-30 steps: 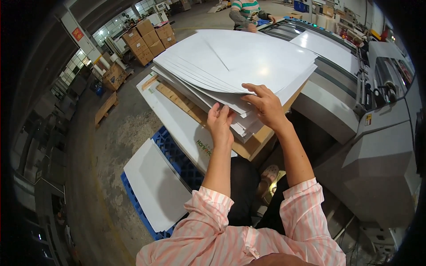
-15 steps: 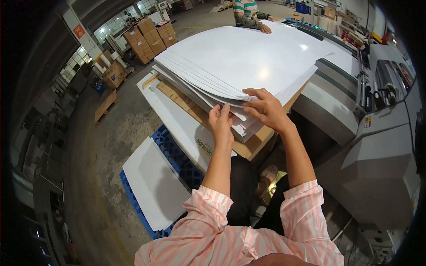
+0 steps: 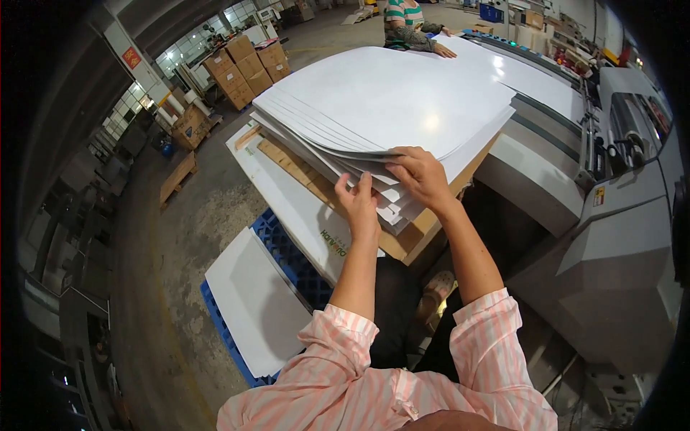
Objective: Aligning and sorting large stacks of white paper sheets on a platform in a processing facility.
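A broad stack of large white sheets (image 3: 388, 93) lies before me, its upper sheets fanned in steps along the left side and bowed up at the near corner. My right hand (image 3: 422, 176) pinches that near corner, fingers on top and thumb side underneath. Just left of it, my left hand (image 3: 358, 201) has its thumb and fingers apart beside the lower sheets' edges, with nothing visibly gripped. Below the raised corner, several lower sheet corners (image 3: 392, 205) stick out unevenly.
Under the stack are a wooden board (image 3: 424, 233) and a white panel (image 3: 287, 205). A blue pallet (image 3: 277, 237) with more white sheets (image 3: 251, 302) stands lower left. A large grey machine (image 3: 611, 237) is at right. Across the stack, a co-worker's hand (image 3: 444, 51) rests on sheets. Cartons (image 3: 248, 68) stand behind.
My right hand has closed round the upper sheets' corner. My left thumb and fingers have spread apart. The co-worker's hand has shifted slightly right, and the whole view has moved a little.
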Available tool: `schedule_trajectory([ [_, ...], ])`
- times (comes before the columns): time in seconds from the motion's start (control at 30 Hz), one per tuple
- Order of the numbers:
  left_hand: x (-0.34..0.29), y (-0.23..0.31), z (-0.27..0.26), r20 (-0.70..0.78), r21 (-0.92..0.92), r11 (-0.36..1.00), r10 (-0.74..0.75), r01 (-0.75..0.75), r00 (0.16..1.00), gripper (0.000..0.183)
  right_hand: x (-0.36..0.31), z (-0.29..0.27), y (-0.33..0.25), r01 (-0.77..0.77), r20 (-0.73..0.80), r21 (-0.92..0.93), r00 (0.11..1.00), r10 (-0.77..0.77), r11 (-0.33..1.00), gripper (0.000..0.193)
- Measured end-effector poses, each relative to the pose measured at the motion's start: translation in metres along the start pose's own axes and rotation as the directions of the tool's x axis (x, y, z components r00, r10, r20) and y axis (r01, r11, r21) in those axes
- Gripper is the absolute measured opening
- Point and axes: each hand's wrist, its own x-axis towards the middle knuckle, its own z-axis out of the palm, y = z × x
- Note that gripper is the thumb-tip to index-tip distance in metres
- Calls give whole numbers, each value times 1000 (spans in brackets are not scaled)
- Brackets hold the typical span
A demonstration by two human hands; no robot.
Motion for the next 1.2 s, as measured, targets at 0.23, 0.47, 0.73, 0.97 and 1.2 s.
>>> schedule_trajectory([
  [0.23, -16, -2, -10, 177, 76, 987, -152, 140, 973, 21, 6, 7, 2, -346, 9, 897, 636, 772, 275, 24],
  [0.47, -24, 1, -4, 194, 149, 985, -119, 91, 974, 13, 2, -15, -14, -121, 114, 25, 987, 117, 992, 17],
  [0.73, -22, -5, -3, 176, 135, 990, -48, 25, 983, 16, -3, -40, -35, 28, 215, -133, 977, 1, 991, 14],
  [0.97, -23, -5, -5, 200, 173, 985, -33, -2, 979, 15, -9, -35, -33, -17, 193, -102, 980, 37, 995, 15],
  [1.2, -20, -12, -8, 215, 186, 982, -15, -26, 976, 15, -13, -20, -18, -66, 240, -153, 965, 102, 986, 28],
])
